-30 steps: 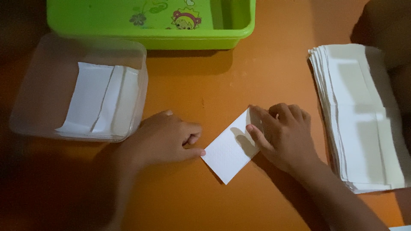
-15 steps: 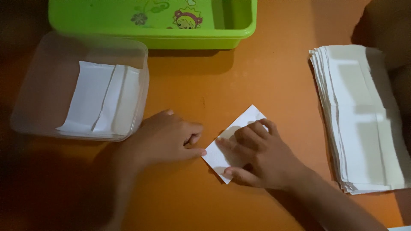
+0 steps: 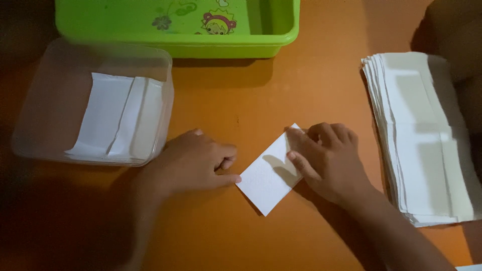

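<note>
fingers (image 3: pixel 301 165) of the right hand (image 3: pixel 329 163) lie nearly flat and slightly spread on the right part of a small white folded sheet (image 3: pixel 268 178), pressing it to the orange table (image 3: pixel 261 95) rather than gripping it. half a second ago this hand was curled over the middle of the sheet and hid most of it; now it sits toward the sheet's upper right edge, so more of the white shows, much as it did a second ago. that looks like a pressing stroke across the fold, just finished.

the left hand (image 3: pixel 193 163), at centre left of the frame, rests palm down with its fingers loosely curled, and one fingertip touches the sheet's left corner, pinning it. it grips nothing. it has not shifted across the three pictures.

the folded sheet lies at the lower centre of the frame, turned at an angle so it reads as a diamond, between the two hands and flat on the table. it has kept its place, so the crease appears set and the piece looks folded down to a small rectangle.

at the left edge a clear plastic tub (image 3: pixel 45 110) holds a few white folded sheets (image 3: pixel 118 118) lying flat. at the top centre stands a bright green plastic basin (image 3: pixel 175 42) with cartoon pictures inside. along the right edge lies a tall pile of white sheets (image 3: pixel 424 140), well apart from the hands.
</note>
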